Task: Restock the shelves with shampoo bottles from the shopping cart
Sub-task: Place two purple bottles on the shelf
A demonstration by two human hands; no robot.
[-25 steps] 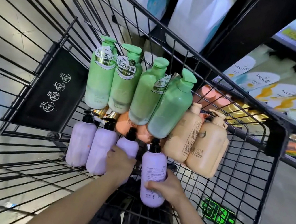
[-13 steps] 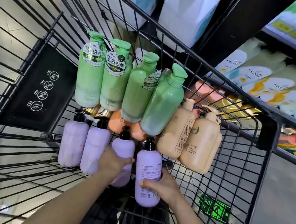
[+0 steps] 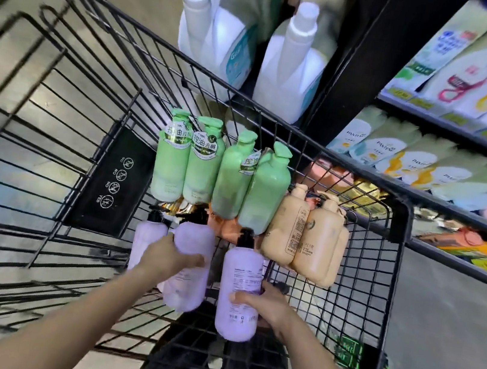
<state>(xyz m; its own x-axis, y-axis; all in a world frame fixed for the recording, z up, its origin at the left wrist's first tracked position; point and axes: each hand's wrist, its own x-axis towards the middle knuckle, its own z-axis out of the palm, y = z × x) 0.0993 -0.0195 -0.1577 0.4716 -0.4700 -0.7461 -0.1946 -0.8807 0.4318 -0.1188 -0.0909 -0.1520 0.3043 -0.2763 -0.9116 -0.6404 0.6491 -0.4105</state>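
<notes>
Inside the black wire shopping cart (image 3: 387, 269), my left hand (image 3: 169, 257) grips a lilac pump bottle (image 3: 189, 264) around its middle and holds it raised off the cart floor. My right hand (image 3: 262, 305) grips a second lilac bottle (image 3: 240, 291) near its base, label side up, also raised. One more lilac bottle (image 3: 148, 239) stands at the left, partly hidden behind my left hand. Behind them stand several green bottles (image 3: 201, 162) and beige bottles (image 3: 301, 234). Orange bottles (image 3: 226, 226) show only between the green ones.
Shelves (image 3: 465, 129) at the right hold rows of Pantene packs (image 3: 398, 157) and other products. Two large white jugs (image 3: 290, 74) stand beyond the cart's far rim. A black sign panel (image 3: 112, 183) covers part of the cart's left wall. Grey floor (image 3: 449, 341) lies to the right.
Both hands have lifted their lilac bottles up and toward me, out of the row. The view has tilted up, showing more of the shelves and jugs.
</notes>
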